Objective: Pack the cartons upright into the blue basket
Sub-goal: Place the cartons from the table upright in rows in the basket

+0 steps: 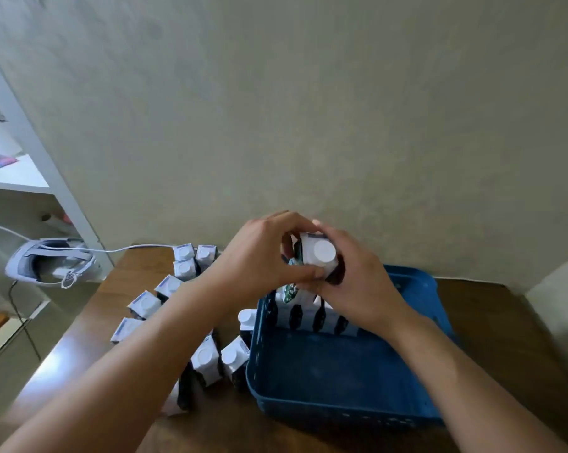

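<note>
Basket [348, 380] on table [491, 325], lower centre-right of frame. Row of cartons [312, 317] upright inside basket, along its far part. Both hands, left hand [259, 259] and right hand [357, 279], around one carton [320, 253], above that row, mid-frame. Loose cartons [207, 358] on table left of basket, trailing toward wall. Headset [52, 266] on table corner, far left. Shelf [18, 178] upper left.

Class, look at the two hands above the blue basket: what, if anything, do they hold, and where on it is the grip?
Both hands hold one carton; left hand and right hand grip its opposite sides just below the white cap.
</note>
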